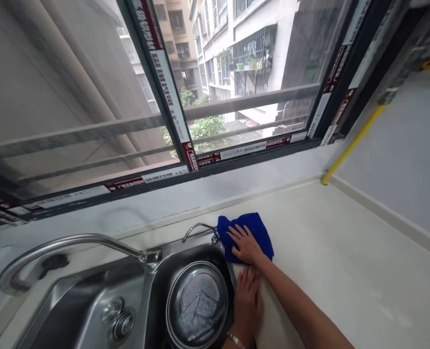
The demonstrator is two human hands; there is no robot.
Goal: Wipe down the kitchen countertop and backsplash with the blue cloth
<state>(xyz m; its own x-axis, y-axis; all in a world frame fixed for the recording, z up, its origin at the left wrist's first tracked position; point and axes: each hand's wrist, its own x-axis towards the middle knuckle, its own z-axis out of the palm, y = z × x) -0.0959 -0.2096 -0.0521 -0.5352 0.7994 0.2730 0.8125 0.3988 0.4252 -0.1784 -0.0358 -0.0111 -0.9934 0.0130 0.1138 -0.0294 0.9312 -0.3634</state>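
A bright blue cloth [259, 232] lies on the pale counter at the right corner of the sink. My right hand [247, 246] rests flat on it, fingers spread and pressing it down. Just below, my left hand [247, 293], with a bracelet at the wrist, lies palm down along the counter edge beside the sink, fingers stretched out and slightly blurred. No object shows in it. Close by, inside the right basin [159, 295], sits a round metal strainer bowl [169, 305] with a wet grey cloth [198, 315] in it.
A large curved faucet [87, 237] reaches over the left basin [87, 295], which has a drain. A small thin tap [198, 225] stands next to the blue cloth. The counter [331, 242] runs right to a wall with a yellow pipe [356, 140]. Windows rise behind.
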